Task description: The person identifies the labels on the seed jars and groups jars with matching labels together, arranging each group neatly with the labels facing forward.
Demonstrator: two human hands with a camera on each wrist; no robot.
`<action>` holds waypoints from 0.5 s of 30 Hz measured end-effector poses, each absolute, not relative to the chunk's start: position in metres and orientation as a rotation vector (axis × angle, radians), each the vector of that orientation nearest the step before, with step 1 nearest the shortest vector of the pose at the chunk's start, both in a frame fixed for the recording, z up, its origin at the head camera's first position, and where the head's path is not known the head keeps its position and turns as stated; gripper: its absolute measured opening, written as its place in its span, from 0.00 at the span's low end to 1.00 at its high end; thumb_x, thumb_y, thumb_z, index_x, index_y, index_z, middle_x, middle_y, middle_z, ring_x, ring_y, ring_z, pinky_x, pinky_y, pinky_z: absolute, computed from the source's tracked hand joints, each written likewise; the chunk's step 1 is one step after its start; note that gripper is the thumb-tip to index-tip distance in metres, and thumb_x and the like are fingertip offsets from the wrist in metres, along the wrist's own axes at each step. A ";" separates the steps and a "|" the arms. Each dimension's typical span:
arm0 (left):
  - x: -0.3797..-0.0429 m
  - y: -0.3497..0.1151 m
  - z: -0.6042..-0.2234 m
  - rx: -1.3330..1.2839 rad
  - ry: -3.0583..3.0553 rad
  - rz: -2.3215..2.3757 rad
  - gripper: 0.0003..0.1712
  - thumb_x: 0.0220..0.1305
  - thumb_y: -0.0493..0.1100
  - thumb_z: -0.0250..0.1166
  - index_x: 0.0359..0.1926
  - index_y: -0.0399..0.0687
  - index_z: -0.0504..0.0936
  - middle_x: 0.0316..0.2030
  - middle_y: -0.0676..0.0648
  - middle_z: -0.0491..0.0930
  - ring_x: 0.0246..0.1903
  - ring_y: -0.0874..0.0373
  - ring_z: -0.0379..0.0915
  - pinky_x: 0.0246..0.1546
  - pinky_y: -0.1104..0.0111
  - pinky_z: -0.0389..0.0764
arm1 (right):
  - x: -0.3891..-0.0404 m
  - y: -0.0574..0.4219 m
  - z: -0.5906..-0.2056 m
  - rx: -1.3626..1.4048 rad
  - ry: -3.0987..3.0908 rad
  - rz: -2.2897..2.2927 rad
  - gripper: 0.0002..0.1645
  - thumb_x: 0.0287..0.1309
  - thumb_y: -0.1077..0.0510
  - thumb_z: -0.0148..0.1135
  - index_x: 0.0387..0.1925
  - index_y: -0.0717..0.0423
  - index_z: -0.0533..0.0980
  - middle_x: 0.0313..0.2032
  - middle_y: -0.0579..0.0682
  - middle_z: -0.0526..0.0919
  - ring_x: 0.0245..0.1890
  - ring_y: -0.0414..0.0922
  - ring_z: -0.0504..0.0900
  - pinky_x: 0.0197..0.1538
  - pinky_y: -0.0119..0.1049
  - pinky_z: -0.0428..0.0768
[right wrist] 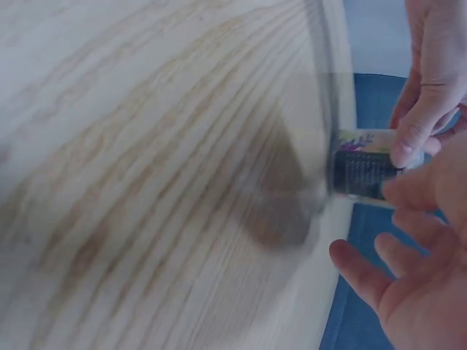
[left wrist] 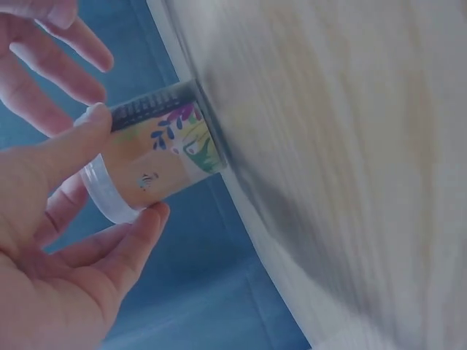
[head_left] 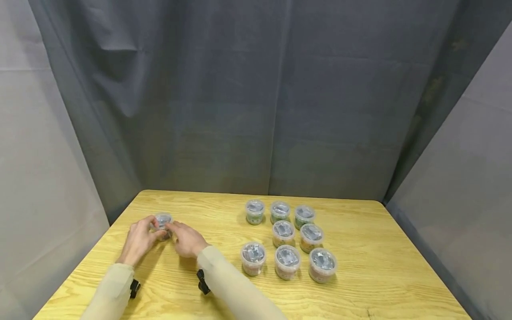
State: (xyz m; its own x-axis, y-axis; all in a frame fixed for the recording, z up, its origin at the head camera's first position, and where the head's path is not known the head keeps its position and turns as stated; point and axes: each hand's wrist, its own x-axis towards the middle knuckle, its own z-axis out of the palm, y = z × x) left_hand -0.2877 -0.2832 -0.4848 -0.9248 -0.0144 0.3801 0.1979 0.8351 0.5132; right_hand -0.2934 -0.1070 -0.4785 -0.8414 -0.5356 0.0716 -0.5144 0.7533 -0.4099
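At the table's left side stands a small plastic tub with a clear lid. Its orange label with a leaf pattern shows in the left wrist view, where the tub has its base at the table surface. My left hand grips this tub near its lid, thumb on one side and fingers on the other. From the right, my right hand comes up close to the tub, fingers loosely spread; in the right wrist view one fingertip overlaps the tub's dark text panel.
Several similar lidded tubs stand right of my hands: greenish ones at the back, orange ones in the middle, pinkish ones at the front. A wooden table carries them, with a dark curtain behind.
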 end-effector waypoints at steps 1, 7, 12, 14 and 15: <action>-0.287 -0.280 -0.484 -0.145 -2.639 -0.802 0.14 0.56 0.43 0.74 0.31 0.44 0.75 0.20 0.48 0.73 0.17 0.60 0.58 0.16 0.70 0.60 | -0.292 -0.105 -0.477 -0.855 2.896 -0.696 0.44 0.58 0.68 0.58 0.72 0.34 0.61 0.71 0.40 0.65 0.69 0.40 0.67 0.68 0.35 0.71; -0.279 -0.263 -0.478 -0.165 -2.619 -0.826 0.15 0.55 0.44 0.75 0.31 0.44 0.76 0.25 0.46 0.76 0.17 0.60 0.59 0.16 0.71 0.61 | -0.285 -0.092 -0.469 -0.728 2.911 -1.034 0.37 0.59 0.74 0.55 0.63 0.38 0.74 0.61 0.40 0.78 0.40 0.35 0.82 0.51 0.28 0.80; -0.276 -0.248 -0.469 -0.194 -2.571 -0.816 0.15 0.53 0.45 0.76 0.30 0.45 0.76 0.34 0.41 0.82 0.27 0.52 0.73 0.25 0.67 0.70 | -0.283 -0.081 -0.461 -0.679 2.960 -1.188 0.27 0.66 0.69 0.53 0.58 0.39 0.79 0.51 0.48 0.85 0.11 0.36 0.58 0.25 0.23 0.69; -0.275 -0.242 -0.465 -0.226 -2.545 -0.827 0.15 0.53 0.44 0.76 0.30 0.44 0.76 0.37 0.39 0.83 0.34 0.46 0.78 0.30 0.60 0.77 | -0.283 -0.075 -0.457 -0.699 2.986 -1.210 0.25 0.67 0.69 0.53 0.56 0.42 0.80 0.49 0.49 0.86 0.11 0.35 0.56 0.23 0.22 0.67; -0.275 -0.239 -0.463 -0.244 -2.532 -0.838 0.16 0.52 0.43 0.76 0.30 0.44 0.76 0.38 0.38 0.83 0.37 0.43 0.80 0.34 0.56 0.80 | -0.283 -0.071 -0.455 -0.709 2.993 -1.223 0.24 0.67 0.69 0.53 0.55 0.43 0.81 0.48 0.49 0.86 0.11 0.34 0.57 0.22 0.22 0.67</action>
